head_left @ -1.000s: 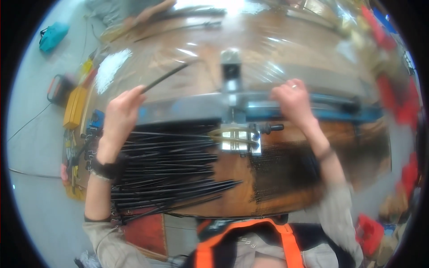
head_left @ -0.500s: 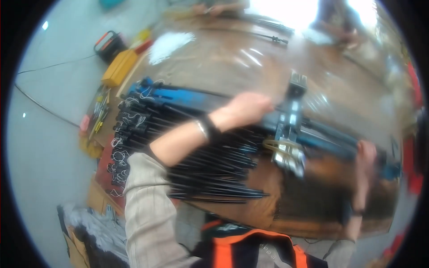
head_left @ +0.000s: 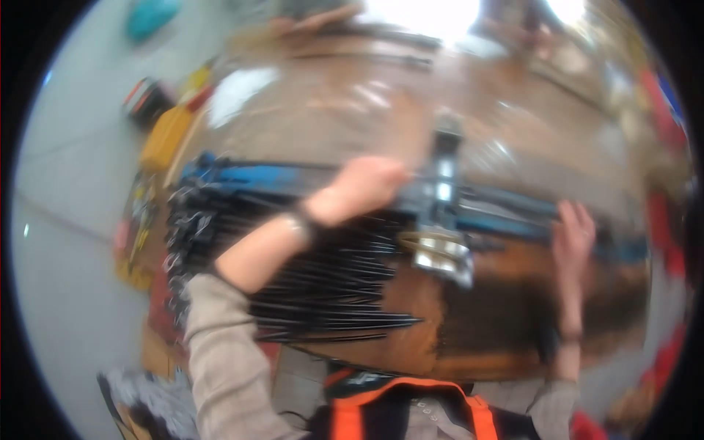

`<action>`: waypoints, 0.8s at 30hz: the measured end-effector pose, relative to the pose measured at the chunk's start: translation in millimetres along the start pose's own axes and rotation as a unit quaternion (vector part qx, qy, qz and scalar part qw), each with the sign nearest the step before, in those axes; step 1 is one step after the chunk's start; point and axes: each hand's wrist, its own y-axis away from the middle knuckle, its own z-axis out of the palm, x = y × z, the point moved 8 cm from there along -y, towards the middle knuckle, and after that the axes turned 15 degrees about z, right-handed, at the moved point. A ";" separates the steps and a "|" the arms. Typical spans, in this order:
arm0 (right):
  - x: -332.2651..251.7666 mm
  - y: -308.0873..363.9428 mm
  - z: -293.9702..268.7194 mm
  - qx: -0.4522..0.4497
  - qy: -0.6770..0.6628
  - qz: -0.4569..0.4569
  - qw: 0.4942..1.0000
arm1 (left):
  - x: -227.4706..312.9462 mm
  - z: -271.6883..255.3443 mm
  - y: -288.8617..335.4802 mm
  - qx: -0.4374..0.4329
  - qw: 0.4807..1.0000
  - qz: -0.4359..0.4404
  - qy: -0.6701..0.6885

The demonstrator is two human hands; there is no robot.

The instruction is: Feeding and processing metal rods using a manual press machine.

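My left hand (head_left: 370, 183) is closed in a fist above the blue rail (head_left: 257, 176), beside a metal clamp fixture (head_left: 445, 176) standing across it. A thin black rod (head_left: 304, 166) lies along the rail and runs into that fist. My right hand (head_left: 574, 231) is at the right part of the blue rail, its fingers blurred and partly bent over the bar; what they touch is unclear. Below my left forearm lies a row of black rods (head_left: 330, 286) with white cords at their left ends. A yellowish band (head_left: 418, 240) sits at the fixture's near end.
The brown tabletop (head_left: 411, 308) has a dark patch (head_left: 491, 323) at the near right. A yellow box (head_left: 165, 138), a black-and-red case (head_left: 147, 103) and small tools (head_left: 139, 213) are at the left. Another person's arm (head_left: 323, 18) reaches over the far edge.
The whole view has shifted, so the table and things on it appear further left. My right hand's fingers look less tightly closed; my left hand stays beside the fixture.
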 end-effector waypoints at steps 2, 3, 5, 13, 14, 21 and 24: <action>-40.8 10.3 -2.1 -0.009 -0.029 -0.017 0.999 | -3.4 0.8 5.3 -0.009 1.000 -0.023 -0.005; -51.8 22.0 -0.6 -0.029 -0.049 -0.028 0.998 | -1.5 0.1 4.0 -0.020 0.999 -0.038 -0.018; -69.5 36.6 -0.1 -0.068 -0.097 -0.036 0.992 | 4.9 -5.6 -1.7 -0.030 0.996 -0.074 -0.043; -81.2 49.8 2.0 -0.092 -0.169 0.013 0.981 | 4.6 -1.5 -6.8 -0.066 0.993 -0.092 -0.029; -82.8 50.7 5.0 -0.095 -0.182 0.016 0.979 | 5.3 -0.6 -4.8 -0.068 0.993 -0.089 -0.025; -78.1 53.4 32.7 -0.157 -0.299 0.079 0.938 | 5.8 -2.4 -4.0 0.000 0.998 -0.046 -0.047; -66.4 51.2 53.3 -0.212 -0.356 0.156 0.896 | 8.7 0.0 -10.1 -0.002 0.998 -0.025 -0.065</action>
